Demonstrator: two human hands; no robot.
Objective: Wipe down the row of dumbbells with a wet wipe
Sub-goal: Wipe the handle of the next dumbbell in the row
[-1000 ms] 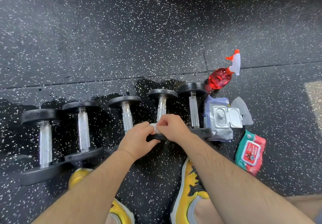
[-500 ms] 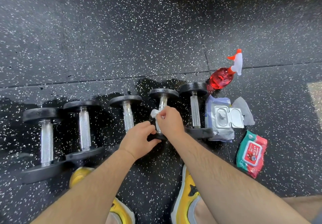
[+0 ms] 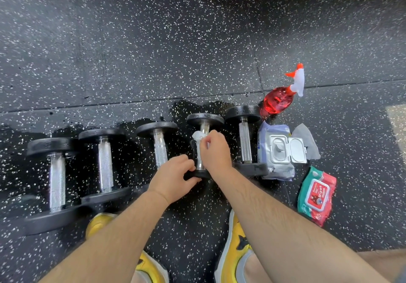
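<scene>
Five dumbbells lie side by side on the speckled floor. Both forearms reach forward to the fourth dumbbell from the left. The right hand, fingers curled, pinches the bunched white wet wipe against its metal handle near the far plate. The left hand curls round the near plate, knuckles up, just beside the right wrist.

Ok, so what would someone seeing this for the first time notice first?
Probably the action at centre: the right hand pinches a white wet wipe against the handle of the fourth dumbbell from the left, while the left hand grips that dumbbell's near plate. Next come the row of five dumbbells on the speckled black floor and the bright red spray bottle just past the row's right end.
</scene>
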